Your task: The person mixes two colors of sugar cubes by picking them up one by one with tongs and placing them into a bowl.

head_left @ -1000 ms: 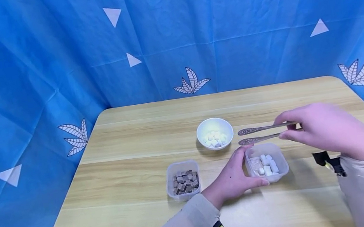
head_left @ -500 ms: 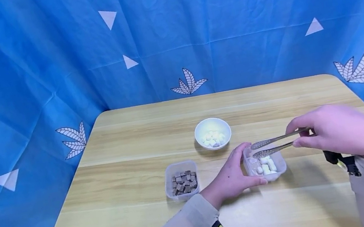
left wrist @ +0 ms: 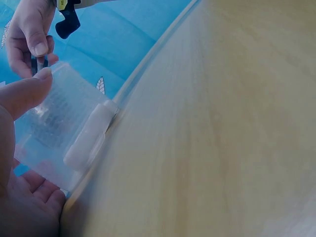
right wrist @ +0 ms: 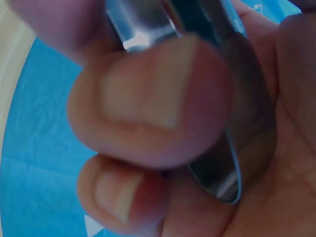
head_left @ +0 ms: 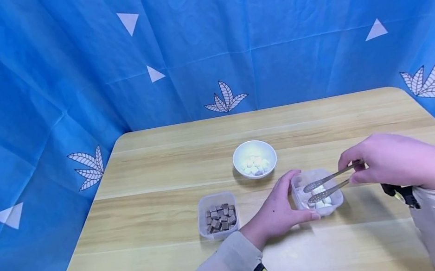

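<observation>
Metal tongs (head_left: 328,184) sit pinched in your right hand (head_left: 394,163), thumb and fingers curled round the handle end, with the 2 perforated tips apart and angled down into the clear plastic container (head_left: 317,192) of white pieces (head_left: 319,200). The lower tip is right over the white pieces; whether it touches one, you cannot tell from the head view. In the right wrist view your thumb presses on the shiny tongs (right wrist: 212,123) and the fingers wrap behind them.

Your left hand (head_left: 277,211) cups the left wall of that same container, thumb along the near side and fingers curled round the far corner, steadying it on the wooden surface (head_left: 150,220). The left wrist view shows the container (left wrist: 64,128) blurred against your palm, with your right hand (left wrist: 29,37) beyond it.

Just left of your left hand stands a 2nd clear container (head_left: 217,215) holding brown cubes (head_left: 220,217). Behind both, toward the middle of the surface, a white bowl (head_left: 255,159) holds more white pieces. Blue cloth (head_left: 66,83) printed with white leaves and triangles hangs round the surface.
</observation>
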A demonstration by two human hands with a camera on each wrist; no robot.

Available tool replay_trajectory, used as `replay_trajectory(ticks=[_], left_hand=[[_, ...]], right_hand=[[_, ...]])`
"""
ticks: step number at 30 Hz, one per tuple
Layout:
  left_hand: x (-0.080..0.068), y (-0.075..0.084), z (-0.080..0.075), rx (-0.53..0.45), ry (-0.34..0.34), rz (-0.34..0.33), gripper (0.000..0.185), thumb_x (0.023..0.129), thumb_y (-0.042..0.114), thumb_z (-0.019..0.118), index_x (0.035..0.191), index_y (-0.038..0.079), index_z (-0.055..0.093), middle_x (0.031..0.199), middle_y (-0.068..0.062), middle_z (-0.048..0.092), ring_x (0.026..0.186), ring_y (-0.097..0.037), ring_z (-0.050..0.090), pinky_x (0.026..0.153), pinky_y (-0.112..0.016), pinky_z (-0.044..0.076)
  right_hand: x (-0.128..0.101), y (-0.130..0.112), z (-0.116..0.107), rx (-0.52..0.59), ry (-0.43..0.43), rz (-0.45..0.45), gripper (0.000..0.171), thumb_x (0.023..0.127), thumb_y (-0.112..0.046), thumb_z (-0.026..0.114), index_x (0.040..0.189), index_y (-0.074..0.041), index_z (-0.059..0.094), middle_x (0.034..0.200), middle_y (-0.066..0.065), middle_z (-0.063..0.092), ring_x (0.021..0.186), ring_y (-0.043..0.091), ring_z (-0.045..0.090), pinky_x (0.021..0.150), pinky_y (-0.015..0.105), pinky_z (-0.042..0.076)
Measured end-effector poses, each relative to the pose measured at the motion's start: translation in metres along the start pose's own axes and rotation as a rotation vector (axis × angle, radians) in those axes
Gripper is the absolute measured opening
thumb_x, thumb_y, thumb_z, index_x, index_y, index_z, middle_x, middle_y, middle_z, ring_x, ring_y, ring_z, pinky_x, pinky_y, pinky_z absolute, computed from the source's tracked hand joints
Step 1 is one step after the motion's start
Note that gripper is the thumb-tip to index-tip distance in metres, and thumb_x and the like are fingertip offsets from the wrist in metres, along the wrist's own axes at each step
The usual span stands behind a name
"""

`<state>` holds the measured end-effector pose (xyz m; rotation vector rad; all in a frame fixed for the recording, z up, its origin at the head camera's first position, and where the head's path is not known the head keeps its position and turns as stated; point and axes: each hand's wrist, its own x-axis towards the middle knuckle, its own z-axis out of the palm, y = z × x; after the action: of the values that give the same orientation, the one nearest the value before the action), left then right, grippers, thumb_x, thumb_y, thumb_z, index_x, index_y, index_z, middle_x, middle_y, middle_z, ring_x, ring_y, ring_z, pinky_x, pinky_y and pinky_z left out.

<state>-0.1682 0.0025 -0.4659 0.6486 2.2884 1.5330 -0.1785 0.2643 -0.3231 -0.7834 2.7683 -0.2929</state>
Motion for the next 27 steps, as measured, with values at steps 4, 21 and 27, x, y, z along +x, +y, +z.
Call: replay_trajectory(ticks=[4, 21, 27], left_hand=[[0.000, 0.001, -0.001, 0.001, 0.002, -0.003, 0.103, 0.074, 0.037, 0.091, 0.156, 0.033, 0.029, 0.154, 0.010, 0.038, 0.140, -0.011, 0.036, 0.117, -0.043, 0.030], [-0.002, 0.000, -0.003, -0.012, -0.005, 0.002, 0.101, 0.074, 0.036, 0.091, 0.155, 0.034, 0.032, 0.152, 0.012, 0.040, 0.137, -0.008, 0.038, 0.115, -0.038, 0.032], [-0.002, 0.000, -0.002, 0.006, -0.013, 0.005, 0.101, 0.072, 0.038, 0.092, 0.154, 0.036, 0.032, 0.152, 0.011, 0.039, 0.138, -0.009, 0.038, 0.116, -0.042, 0.031]], right_hand=[[0.004, -0.002, 0.004, 0.017, -0.039, 0.013, 0.019, 0.084, -0.029, 0.082, 0.101, -0.032, 0.073, 0.077, -0.019, 0.058, 0.062, 0.002, 0.049, 0.060, 0.028, 0.045], [0.013, -0.018, 0.011, -0.097, 0.010, 0.043, 0.016, 0.083, -0.025, 0.080, 0.095, -0.033, 0.071, 0.078, -0.017, 0.060, 0.061, 0.006, 0.048, 0.059, 0.033, 0.044], [0.010, -0.019, 0.011, -0.119, 0.047, -0.009, 0.018, 0.083, -0.024, 0.081, 0.091, -0.035, 0.069, 0.076, -0.019, 0.058, 0.059, 0.004, 0.046, 0.057, 0.032, 0.043]])
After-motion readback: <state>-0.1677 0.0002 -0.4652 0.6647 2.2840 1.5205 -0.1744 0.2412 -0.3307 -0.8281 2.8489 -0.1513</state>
